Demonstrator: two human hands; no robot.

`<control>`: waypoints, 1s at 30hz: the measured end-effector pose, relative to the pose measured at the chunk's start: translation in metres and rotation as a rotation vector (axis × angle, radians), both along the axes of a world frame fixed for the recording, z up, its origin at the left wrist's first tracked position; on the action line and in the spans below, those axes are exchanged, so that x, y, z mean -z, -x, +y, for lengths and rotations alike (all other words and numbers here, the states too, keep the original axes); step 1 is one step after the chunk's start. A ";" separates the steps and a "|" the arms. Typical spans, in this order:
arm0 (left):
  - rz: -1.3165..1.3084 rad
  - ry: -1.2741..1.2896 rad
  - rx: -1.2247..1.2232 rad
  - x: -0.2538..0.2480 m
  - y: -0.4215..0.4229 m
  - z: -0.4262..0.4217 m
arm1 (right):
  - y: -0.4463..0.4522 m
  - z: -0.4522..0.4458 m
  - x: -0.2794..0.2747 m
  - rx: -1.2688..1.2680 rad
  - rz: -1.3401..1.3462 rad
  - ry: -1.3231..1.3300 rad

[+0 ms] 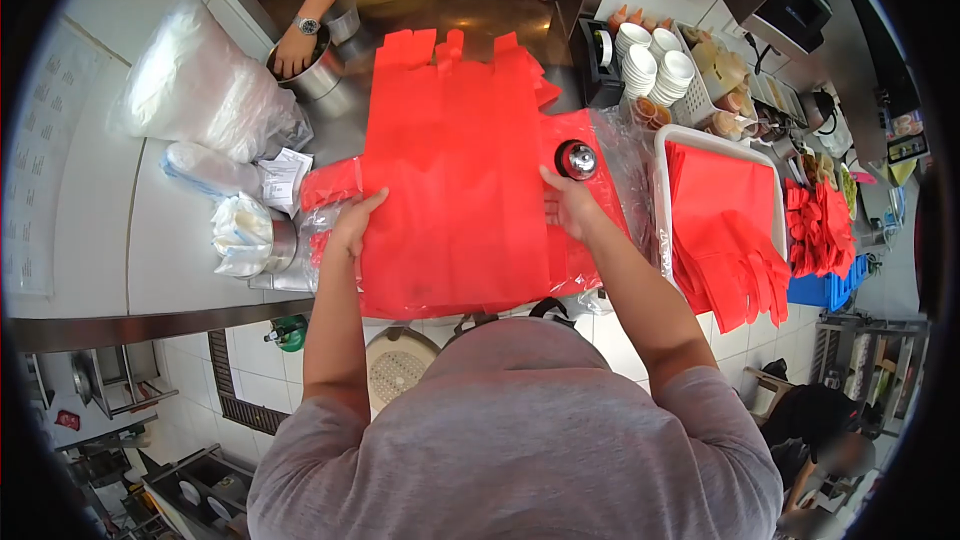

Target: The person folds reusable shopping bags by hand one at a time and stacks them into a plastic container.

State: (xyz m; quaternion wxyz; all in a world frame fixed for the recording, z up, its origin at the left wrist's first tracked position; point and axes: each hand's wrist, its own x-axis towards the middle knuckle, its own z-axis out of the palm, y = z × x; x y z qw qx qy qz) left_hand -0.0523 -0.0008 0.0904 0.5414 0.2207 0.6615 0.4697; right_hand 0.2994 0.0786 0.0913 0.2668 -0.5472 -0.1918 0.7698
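Note:
A large red fabric-like carrier bag (pixel 455 180) lies spread flat in front of me, its cut handles pointing to the far side. My left hand (pixel 352 224) grips its left edge, thumb on top and the other fingers mostly hidden. At the right edge, my right hand (pixel 572 205) holds the bag in the same way, thumb uppermost. Under and beside it are more red bags in clear plastic wrapping (pixel 620 170). Just beyond my right hand, a round black-and-silver object (pixel 576 159) rests on the wrapped stack.
A white tray (pixel 662 210) of folded red bags stands at right, with more red bags (pixel 820 225) past it. White cups (pixel 640 65) are stacked behind. Plastic sacks (pixel 205 80) sit at left. Across the counter, another person's hand (pixel 294 52) reaches into a metal pot (pixel 318 78).

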 end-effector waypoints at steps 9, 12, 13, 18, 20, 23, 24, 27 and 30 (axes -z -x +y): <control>-0.019 -0.642 -0.055 -0.046 0.023 0.055 | -0.009 0.057 -0.058 0.249 -0.134 -0.800; -0.262 -0.769 0.082 -0.152 -0.044 0.034 | -0.053 0.023 -0.148 0.419 0.082 -0.973; -0.309 -0.806 0.124 -0.160 -0.055 0.032 | -0.080 0.010 -0.165 0.439 0.174 -1.011; -0.217 -0.966 0.447 -0.212 -0.208 0.008 | -0.202 -0.090 -0.248 0.389 -0.189 -1.348; -0.351 -0.895 0.638 -0.197 -0.265 0.010 | -0.263 -0.117 -0.267 0.508 -0.349 -1.274; -0.552 -0.736 0.799 -0.153 -0.371 0.002 | -0.390 -0.124 -0.272 0.474 -0.634 -1.152; -0.476 -0.752 0.855 -0.131 -0.404 0.000 | -0.434 -0.116 -0.260 0.439 -0.656 -1.136; -0.398 -0.581 0.962 -0.084 -0.469 -0.010 | -0.522 -0.088 -0.185 0.415 -0.960 -0.872; -0.046 -0.452 0.893 -0.075 -0.493 0.003 | -0.540 -0.055 -0.132 0.265 -0.692 -0.801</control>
